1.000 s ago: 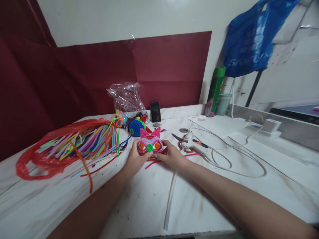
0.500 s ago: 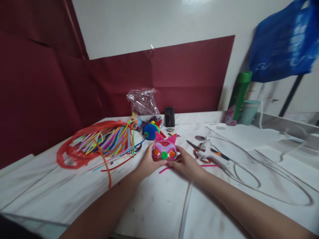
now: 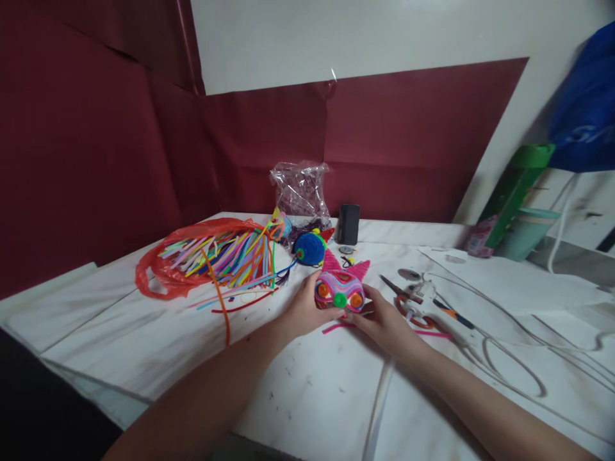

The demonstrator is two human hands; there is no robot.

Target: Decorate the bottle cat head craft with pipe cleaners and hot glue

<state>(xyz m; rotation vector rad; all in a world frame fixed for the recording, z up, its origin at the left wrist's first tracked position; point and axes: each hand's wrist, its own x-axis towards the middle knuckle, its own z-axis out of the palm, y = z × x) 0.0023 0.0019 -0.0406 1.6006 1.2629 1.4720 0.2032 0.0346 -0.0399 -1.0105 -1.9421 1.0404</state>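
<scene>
Between both hands is a pink pipe-cleaner animal head (image 3: 342, 282) with two pointed ears, orange eyes and a green nose, facing me. My left hand (image 3: 308, 308) wraps its left side, the thumb underneath at the front. From the right, my right hand (image 3: 377, 315) grips it, with thumb and fingers curled at its lower edge. A pink pipe cleaner (image 3: 337, 327) lies on the table just under the hands. Just behind the head sits a blue round pipe-cleaner figure (image 3: 310, 248) with red and yellow parts.
At left a red plastic bag (image 3: 150, 282) holds many coloured pipe cleaners (image 3: 230, 259). To the right lie scissors (image 3: 401, 291) and a white glue gun (image 3: 427, 301) with a looping cable. A clear plastic wrapper (image 3: 302, 192) and a black box-like object (image 3: 348, 224) stand at the back.
The camera view has turned left, so everything sits further right in the picture. Both hands still hold the pink head, which keeps nearly the same pose.
</scene>
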